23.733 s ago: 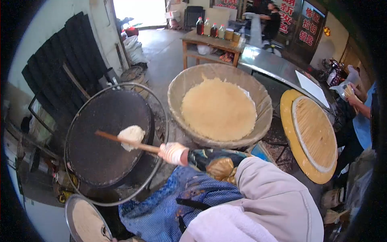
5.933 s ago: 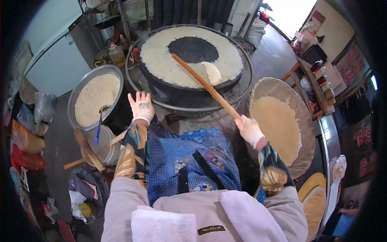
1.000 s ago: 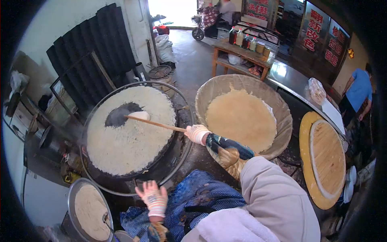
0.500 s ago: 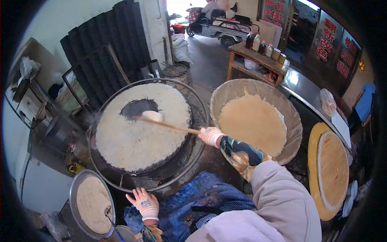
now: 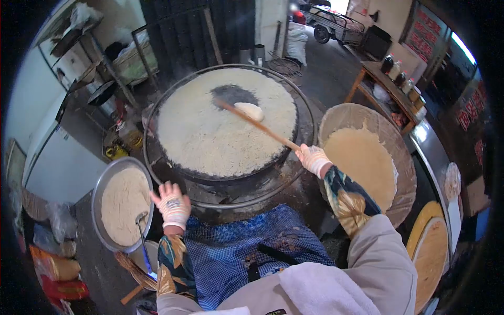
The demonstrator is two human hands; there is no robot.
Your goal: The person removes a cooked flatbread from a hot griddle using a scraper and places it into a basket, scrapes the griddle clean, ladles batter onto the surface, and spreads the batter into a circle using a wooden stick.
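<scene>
My right hand [image 5: 313, 159], in a striped glove with bare fingertips, is closed around the near end of a long wooden stick [image 5: 257, 126]. The stick reaches across a large round griddle [image 5: 181, 170], passing by a pale lump of dough [image 5: 250, 112]. A pale, grainy layer [image 5: 220, 142] covers most of the griddle, leaving a dark bare patch [image 5: 231, 94] beside the lump. My left hand [image 5: 173, 209], gloved alike, has its fingers spread at the near left of the metal ring [image 5: 231, 206] around the griddle. Whether it touches the ring I cannot tell.
At left stands a metal basin [image 5: 97, 210] of pale batter or dough with a ladle [image 5: 142, 231] in it. To the right is a cloth-lined basket [image 5: 407, 178] holding tan batter. Beyond it stands a wooden table [image 5: 375, 79] with bottles. Round boards [image 5: 433, 252] lean at lower right.
My view has swung left and downward, so the griddle and basket appear farther right and higher. My right hand keeps its hold on the stick; my left hand stays spread near the ring.
</scene>
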